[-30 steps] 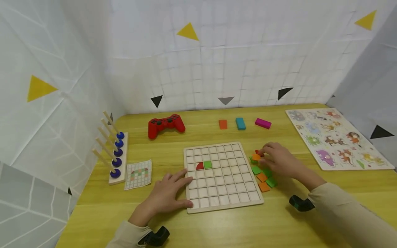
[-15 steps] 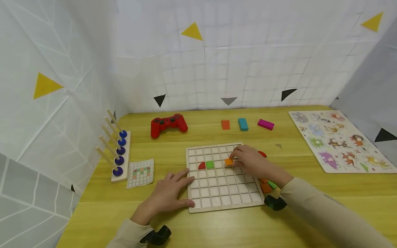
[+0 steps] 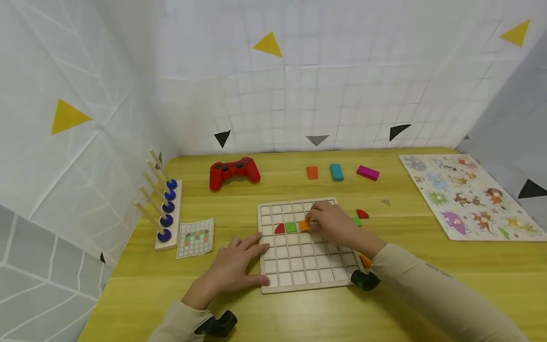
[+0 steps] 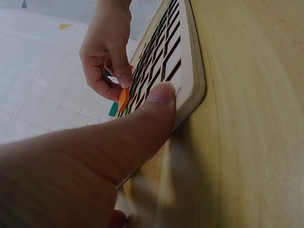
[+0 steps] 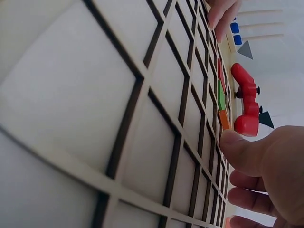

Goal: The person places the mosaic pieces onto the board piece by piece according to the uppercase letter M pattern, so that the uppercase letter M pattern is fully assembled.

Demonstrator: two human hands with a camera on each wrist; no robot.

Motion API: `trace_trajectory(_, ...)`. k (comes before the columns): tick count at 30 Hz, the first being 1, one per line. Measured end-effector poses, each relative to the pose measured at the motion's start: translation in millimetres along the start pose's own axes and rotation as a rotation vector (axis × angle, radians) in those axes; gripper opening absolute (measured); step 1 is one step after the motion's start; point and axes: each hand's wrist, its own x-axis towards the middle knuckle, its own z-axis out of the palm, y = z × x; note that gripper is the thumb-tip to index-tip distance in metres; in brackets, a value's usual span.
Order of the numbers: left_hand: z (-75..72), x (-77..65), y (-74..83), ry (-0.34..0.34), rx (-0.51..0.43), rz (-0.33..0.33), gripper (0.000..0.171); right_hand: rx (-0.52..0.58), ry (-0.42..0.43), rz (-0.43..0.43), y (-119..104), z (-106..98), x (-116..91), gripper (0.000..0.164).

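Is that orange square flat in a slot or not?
Not flat: the left wrist view shows the orange square tilted, pinched by the right hand. Whether an edge touches the board, I cannot tell.

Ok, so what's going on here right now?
A person's right hand pinches an orange square over the grid board, beside a green square and a red curved piece lying in the same row. Their left hand touches the board's left edge. A pattern card lies farther left.
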Motion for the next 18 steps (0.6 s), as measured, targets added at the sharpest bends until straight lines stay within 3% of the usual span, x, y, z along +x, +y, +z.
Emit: trace_trajectory(18,1.3,-0.6,-0.5,0.005,-0.003,0.001,0.073,0.011,0.018,0.017,-2.1,4.3,5.3,0.018)
